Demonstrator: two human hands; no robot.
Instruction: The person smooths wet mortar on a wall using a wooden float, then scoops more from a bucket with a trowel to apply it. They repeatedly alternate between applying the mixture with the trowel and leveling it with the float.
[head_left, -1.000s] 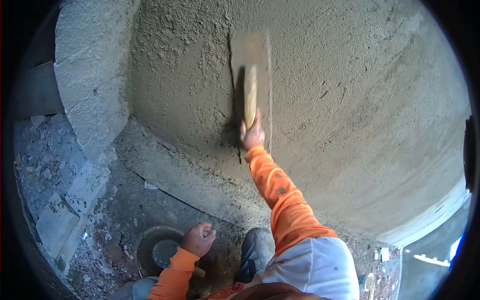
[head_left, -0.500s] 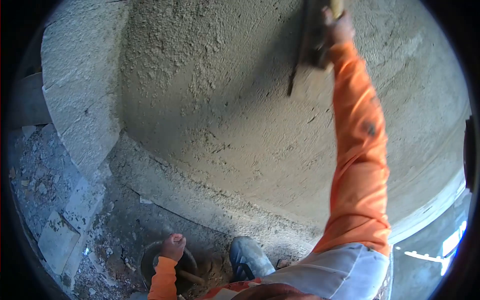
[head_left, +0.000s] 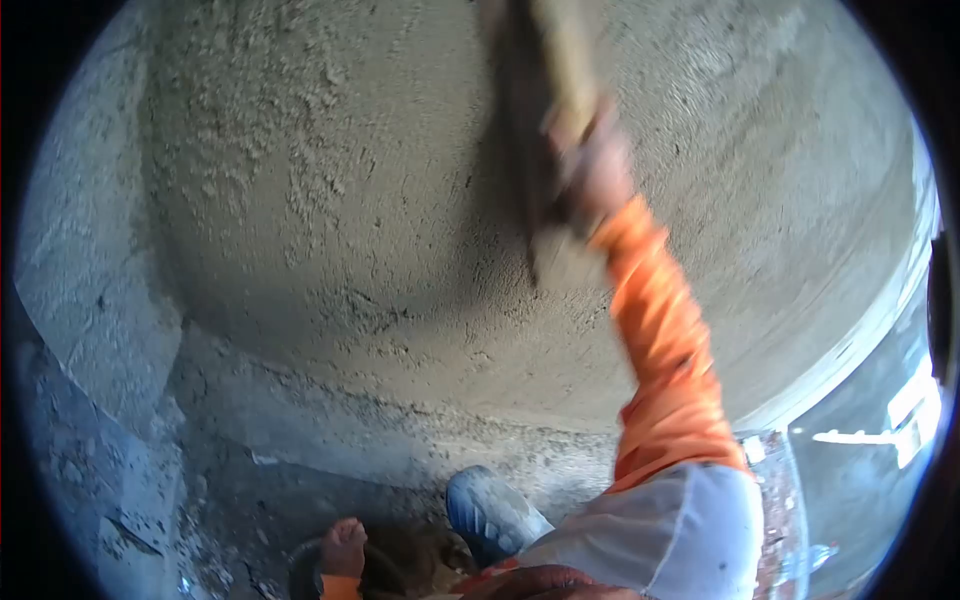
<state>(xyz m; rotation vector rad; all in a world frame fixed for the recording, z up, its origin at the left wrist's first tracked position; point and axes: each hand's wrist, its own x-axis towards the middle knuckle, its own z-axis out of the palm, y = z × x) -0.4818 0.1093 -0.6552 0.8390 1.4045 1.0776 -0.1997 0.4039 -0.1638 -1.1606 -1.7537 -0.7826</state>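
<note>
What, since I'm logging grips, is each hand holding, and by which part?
The right hand holds the trowel by its handle. Nothing shows in the left hand, but whether it is empty cannot be told.

The right fingers (head_left: 590, 158) blur, and the float (head_left: 574, 264) seems cut off above.

Camera up on person's head, facing forward and down; curved grey plastered surface (head_left: 400, 220) close ahead, filling most of wide, round-edged view; dusty grey boot (head_left: 492, 508) seen from above, near bottom.
</note>
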